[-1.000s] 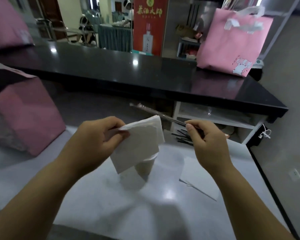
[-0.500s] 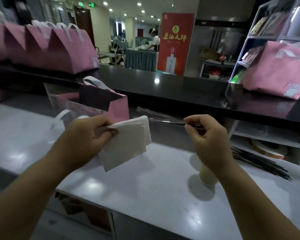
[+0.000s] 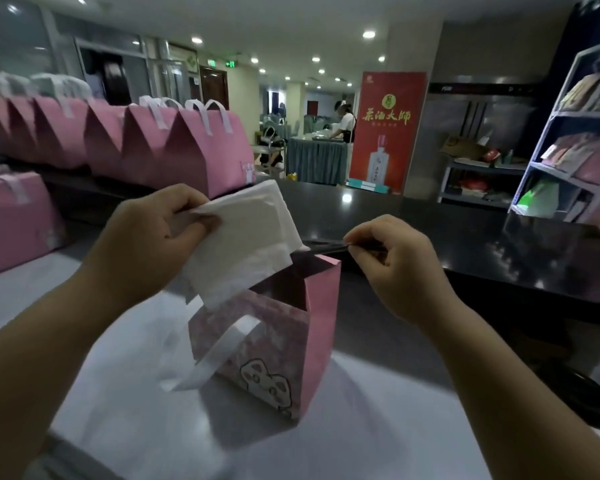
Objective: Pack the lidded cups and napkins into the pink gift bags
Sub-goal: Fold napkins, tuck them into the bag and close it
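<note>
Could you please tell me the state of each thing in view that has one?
bag: upright, open, handle drooping.
napkin: folded, held above the bag's mouth by the left hand.
dark stick: pinched in the right hand.
ledge bags: closed, in a row.

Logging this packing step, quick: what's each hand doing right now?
Left hand: holds the folded white napkin.
Right hand: pinches a thin dark stick, maybe a straw.

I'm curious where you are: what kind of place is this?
Probably a restaurant or banquet hall's service counter: a skirted table behind, a red banner with a bottle, and rows of pink gift bags on the black counter.
</note>
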Available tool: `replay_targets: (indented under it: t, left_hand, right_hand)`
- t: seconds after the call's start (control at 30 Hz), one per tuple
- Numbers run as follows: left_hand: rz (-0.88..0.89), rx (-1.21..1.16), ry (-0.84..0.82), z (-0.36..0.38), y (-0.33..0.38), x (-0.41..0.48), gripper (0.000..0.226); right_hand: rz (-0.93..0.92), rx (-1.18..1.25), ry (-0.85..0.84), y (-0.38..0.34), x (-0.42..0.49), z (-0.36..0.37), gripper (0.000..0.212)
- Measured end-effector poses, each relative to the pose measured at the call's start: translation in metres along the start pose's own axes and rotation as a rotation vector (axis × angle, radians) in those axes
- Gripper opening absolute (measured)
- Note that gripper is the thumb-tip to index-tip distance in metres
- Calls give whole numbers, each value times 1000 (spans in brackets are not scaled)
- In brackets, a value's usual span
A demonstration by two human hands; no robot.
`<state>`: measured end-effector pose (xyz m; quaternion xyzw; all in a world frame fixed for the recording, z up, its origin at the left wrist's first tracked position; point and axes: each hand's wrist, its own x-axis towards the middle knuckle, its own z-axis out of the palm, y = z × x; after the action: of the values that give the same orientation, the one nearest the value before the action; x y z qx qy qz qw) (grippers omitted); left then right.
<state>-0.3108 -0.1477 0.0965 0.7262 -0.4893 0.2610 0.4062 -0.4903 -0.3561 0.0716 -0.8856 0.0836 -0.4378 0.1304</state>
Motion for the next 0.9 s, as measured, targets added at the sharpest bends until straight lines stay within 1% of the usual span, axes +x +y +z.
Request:
replay_targets:
  t: [0.1, 0.17, 0.27, 0.33, 0.4, 0.47, 0.53, 0.6, 0.7, 0.77, 0.9]
  left_hand:
    - [16, 3, -1, 10, -31, 23, 4]
    - [21, -4, -10, 19, -50, 33, 4]
    - [3, -53, -50, 33, -73, 42, 5]
    - [9, -79, -83, 40, -85, 46, 6]
    - [17, -126, -117, 47, -95, 48, 4]
    - [27, -191, -143, 54, -102, 49, 3]
    - [40, -254, -163, 59, -109, 51, 3]
    - [69, -298, -188, 64, -113, 54, 6]
    - [100, -377, -220, 70, -119, 59, 3]
    - [115, -444, -246, 72, -122, 63, 4]
    - [148, -546, -315, 79, -130, 68, 4]
  right_hand:
    - [-39, -36, -152, 5, 25, 26, 11]
    - [-78, -101, -267, 9, 36, 43, 12]
    - [-125, -191, -383, 12, 49, 68, 17]
    - [-122, -259, -468, 12, 54, 83, 23]
    - [-110, -377, -565, 13, 57, 94, 32]
    - [-37, -419, -599, 13, 58, 98, 39]
    - [84, -341, -567, 15, 59, 95, 37]
    - [232, -193, -542, 14, 59, 91, 37]
    - [427, 25, -462, 5, 59, 87, 46]
    - [477, 60, -351, -3, 60, 88, 53]
    - [497, 16, -150, -16, 61, 98, 65]
